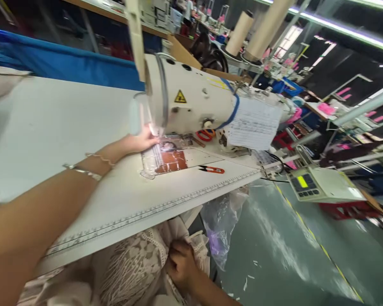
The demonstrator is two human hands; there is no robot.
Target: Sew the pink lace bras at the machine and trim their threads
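Note:
My left hand (142, 140) reaches across the white sewing table (67, 140) to the needle area under the head of the cream sewing machine (198, 100). Its fingers are curled against the machine's front, and what they hold is hidden. Two bracelets sit on that wrist. My right hand (179, 263) is below the table's front edge, fingers closed on the cream lace fabric (130, 267) bunched in my lap. Red-handled thread snips (212, 170) lie on the table right of the needle plate.
A ruler strip runs along the table's front edge (153, 210). Orange scissors (206, 135) lie behind the needle. A paper sheet (253, 125) is taped to the machine. A control box (319, 183) stands at right, a plastic bag (221, 221) hangs below, and thread cones (241, 32) rise behind.

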